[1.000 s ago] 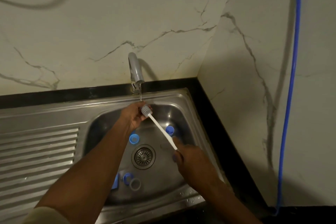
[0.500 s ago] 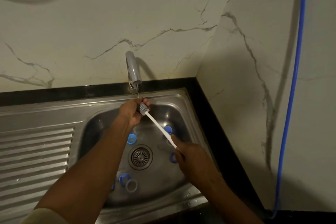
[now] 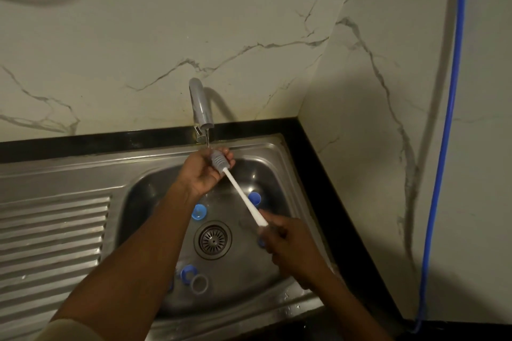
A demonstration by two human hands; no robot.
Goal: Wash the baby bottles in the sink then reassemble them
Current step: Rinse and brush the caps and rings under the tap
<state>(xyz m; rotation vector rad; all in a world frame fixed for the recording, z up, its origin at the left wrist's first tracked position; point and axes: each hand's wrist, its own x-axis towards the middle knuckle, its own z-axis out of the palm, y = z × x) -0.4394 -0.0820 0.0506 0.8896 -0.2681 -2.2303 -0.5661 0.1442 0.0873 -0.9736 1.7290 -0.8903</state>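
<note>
Bottle brush (image 3: 243,196): right hand (image 3: 288,243) grips handle; left hand (image 3: 206,171) curls round head under tap (image 3: 201,102) stream. Advisable: rotate handle, rinsing every side.

The drain (image 3: 212,239) sits in the middle of the sink (image 3: 138,202). Behind the drain, at the back rim, the tap (image 3: 201,104) stands against the wall. Under the tap the left hand (image 3: 206,171) holds the head of the brush (image 3: 241,194). The handle runs from there forward and rightward to the right hand (image 3: 288,243), just right of the drain. The first cap (image 3: 199,212) lies just behind the drain, a little left. The second cap (image 3: 255,199) lies behind it to the right, beside the handle. The third cap (image 3: 188,271) lies before the drain, slightly left, with a ring (image 3: 199,284) just beside it. The draining board (image 3: 52,230) lies well left of the drain. A cable (image 3: 443,147) hangs on the side wall, far right.
</note>
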